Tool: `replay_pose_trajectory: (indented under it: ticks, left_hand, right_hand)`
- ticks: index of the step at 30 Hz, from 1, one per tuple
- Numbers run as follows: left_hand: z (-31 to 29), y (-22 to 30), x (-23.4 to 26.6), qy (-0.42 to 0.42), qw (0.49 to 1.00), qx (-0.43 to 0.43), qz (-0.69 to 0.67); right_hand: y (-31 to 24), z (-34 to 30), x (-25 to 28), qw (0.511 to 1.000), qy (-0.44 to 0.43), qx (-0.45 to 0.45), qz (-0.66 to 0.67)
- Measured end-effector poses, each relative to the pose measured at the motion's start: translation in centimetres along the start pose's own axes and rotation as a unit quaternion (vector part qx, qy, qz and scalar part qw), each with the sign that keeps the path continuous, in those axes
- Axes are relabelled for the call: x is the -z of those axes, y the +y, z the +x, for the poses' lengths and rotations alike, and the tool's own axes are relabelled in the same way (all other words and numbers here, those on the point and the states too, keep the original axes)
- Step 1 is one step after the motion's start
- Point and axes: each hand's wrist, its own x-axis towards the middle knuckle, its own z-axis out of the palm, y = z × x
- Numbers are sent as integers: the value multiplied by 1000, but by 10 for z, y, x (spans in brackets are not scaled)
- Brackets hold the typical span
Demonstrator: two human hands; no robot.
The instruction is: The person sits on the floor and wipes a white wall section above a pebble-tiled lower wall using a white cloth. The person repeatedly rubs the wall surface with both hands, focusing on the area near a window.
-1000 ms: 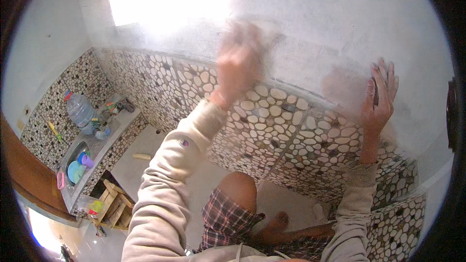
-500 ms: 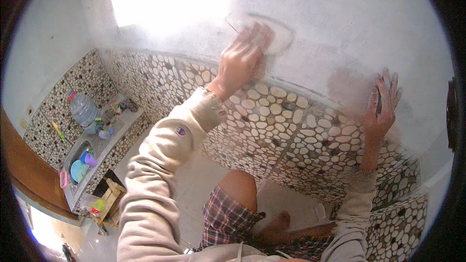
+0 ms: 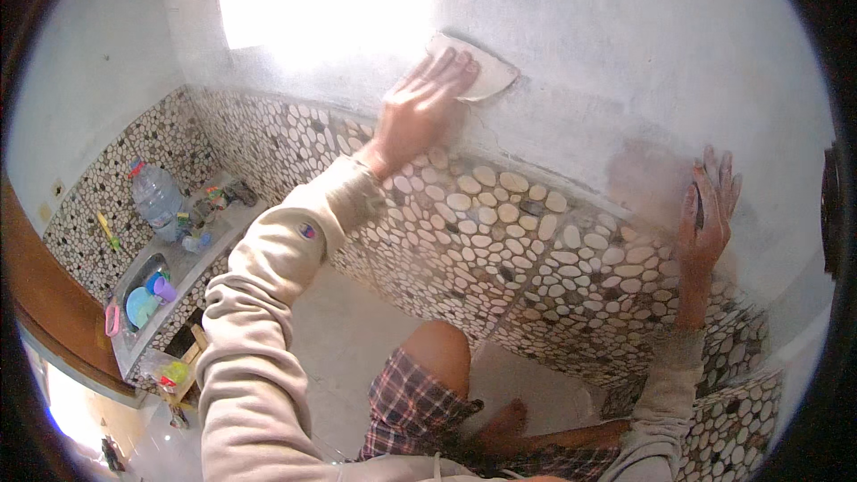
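Observation:
A pale sheet of sandpaper (image 3: 489, 78) lies against the whitish plastered wall (image 3: 571, 45), just right of the bright window. My left hand (image 3: 428, 94) holds it there under its fingers, with the sheet's right part sticking out past them. Farther right, my right hand (image 3: 710, 205) rests on the wall with its fingers stretched upward and nothing in it. Pale dust covers its fingers. A brownish patch (image 3: 644, 170) shows on the wall beside that hand.
Pebble-patterned tiles (image 3: 500, 241) cover the lower wall. At left, a counter (image 3: 214, 245) with a sink carries a large clear water bottle (image 3: 154, 196), a purple cup (image 3: 164, 288) and a turquoise bowl (image 3: 141, 308). A wooden rack (image 3: 192, 353) stands below.
My left hand has slid the sandpaper left along the wall, toward the window. My right hand stays nearly in place against the wall.

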Motion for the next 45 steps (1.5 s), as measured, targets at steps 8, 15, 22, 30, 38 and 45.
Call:
replay_pose_trajectory:
  ticks: [8,15,22,30,38,45]
  left_hand:
    - [-22,29,-32,68,995,64,-40]
    - [20,-3,-23,126,970,200,-60]
    - [-33,161,-15,-10,960,81,-269]
    - [49,213,-7,-153,591,244,-754]
    - [40,218,-36,-214,699,308,-609]
    - [14,194,-55,-9,947,25,-321]
  right_hand:
    - [15,-4,5,999,-17,20,-28]
    - [10,-15,1,1000,-2,7,-6]
    - [19,-26,17,981,-82,-14,175]
    - [-15,-55,29,557,-194,-327,738]
    - [-44,-26,39,468,-145,-469,735]
    - [16,-38,79,751,174,-366,522]
